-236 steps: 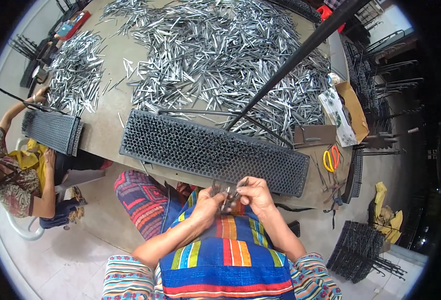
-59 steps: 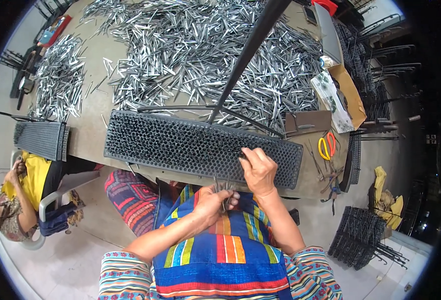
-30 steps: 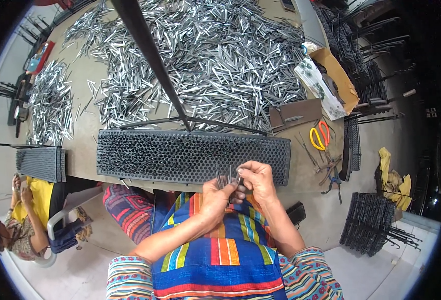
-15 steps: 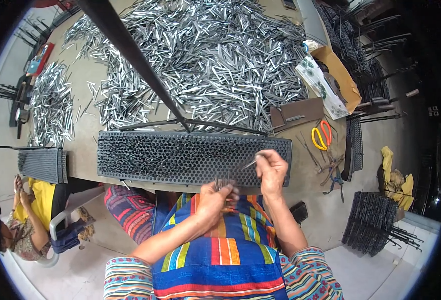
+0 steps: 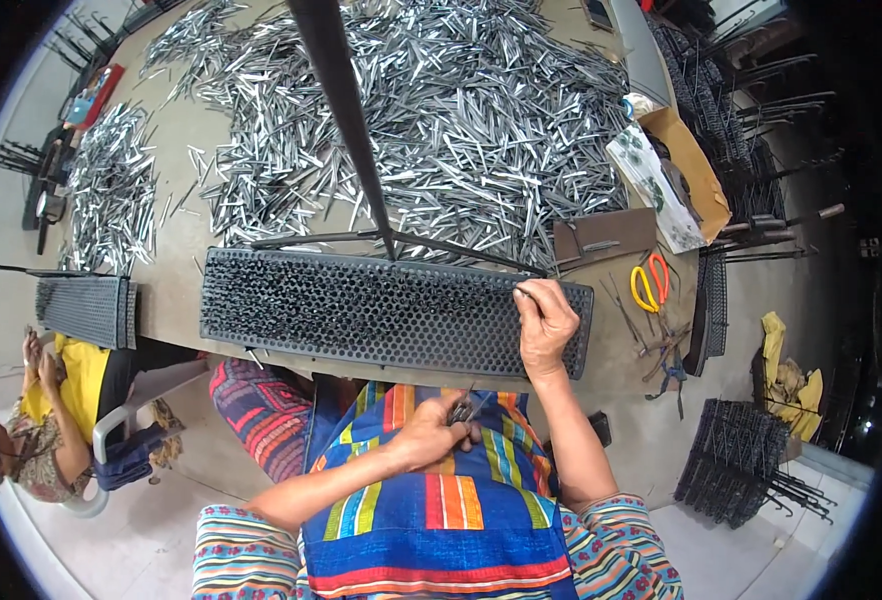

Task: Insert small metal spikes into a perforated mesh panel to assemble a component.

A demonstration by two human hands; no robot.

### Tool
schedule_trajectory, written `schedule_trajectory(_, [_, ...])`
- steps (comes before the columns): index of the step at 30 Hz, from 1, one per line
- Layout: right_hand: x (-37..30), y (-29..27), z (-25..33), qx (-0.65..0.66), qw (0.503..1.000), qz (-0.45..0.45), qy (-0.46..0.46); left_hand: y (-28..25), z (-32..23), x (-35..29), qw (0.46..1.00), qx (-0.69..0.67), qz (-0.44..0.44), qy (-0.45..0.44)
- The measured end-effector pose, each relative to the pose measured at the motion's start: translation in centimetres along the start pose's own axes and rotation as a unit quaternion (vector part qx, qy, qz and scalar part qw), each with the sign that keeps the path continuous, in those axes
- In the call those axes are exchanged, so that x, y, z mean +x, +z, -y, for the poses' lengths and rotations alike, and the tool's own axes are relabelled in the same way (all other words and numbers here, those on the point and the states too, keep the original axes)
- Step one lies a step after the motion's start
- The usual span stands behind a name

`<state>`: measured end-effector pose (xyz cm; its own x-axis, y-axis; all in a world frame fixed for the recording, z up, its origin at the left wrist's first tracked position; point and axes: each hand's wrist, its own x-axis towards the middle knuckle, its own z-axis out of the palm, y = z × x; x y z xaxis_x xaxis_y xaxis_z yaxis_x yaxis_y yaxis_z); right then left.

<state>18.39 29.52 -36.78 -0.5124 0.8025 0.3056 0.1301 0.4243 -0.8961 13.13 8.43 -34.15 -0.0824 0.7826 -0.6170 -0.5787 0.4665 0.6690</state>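
Note:
In front of me lies a long black perforated rack [image 5: 431,343], its holes in rows. Many small dark pieces stand in its left and upper holes, while its lower right holes show bare. My right hand [image 5: 548,335] is over the rack's right end, thumb and fingertips pinched together low against it. Anything in that pinch is hidden. Above my lap, just off the rack's near edge, my left hand [image 5: 431,435] is closed around a small bunch of thin metal strips [image 5: 461,410]; their ends poke out past the fingers.
A big heap of loose metal strips [image 5: 431,120] covers the table beyond the rack. A dark bar [image 5: 346,110] slants above it. Orange-and-yellow-handled scissors [image 5: 646,287], a brown pouch [image 5: 601,236] and a cardboard box [image 5: 696,170] lie right. At left, another person [image 5: 61,400] sits beside another rack [image 5: 86,310].
My right hand has gone from holding a thin strip above the rack to pinching down at its right end. My left hand has dropped lower, toward my lap. The view has shifted slightly.

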Motion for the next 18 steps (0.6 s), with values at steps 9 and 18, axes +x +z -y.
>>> schedule_trajectory(9, [0.3,0.6,0.7,-0.087,0.994,0.036,-0.048,-0.4,-0.2,0.3,0.997,-0.051,-0.053,-0.038])
schedule_trajectory(18, [0.4,-0.4,1.6,-0.099,0.993,0.053,-0.034,0.3,-1.9,2.9,0.966,-0.217,-0.141,0.011])
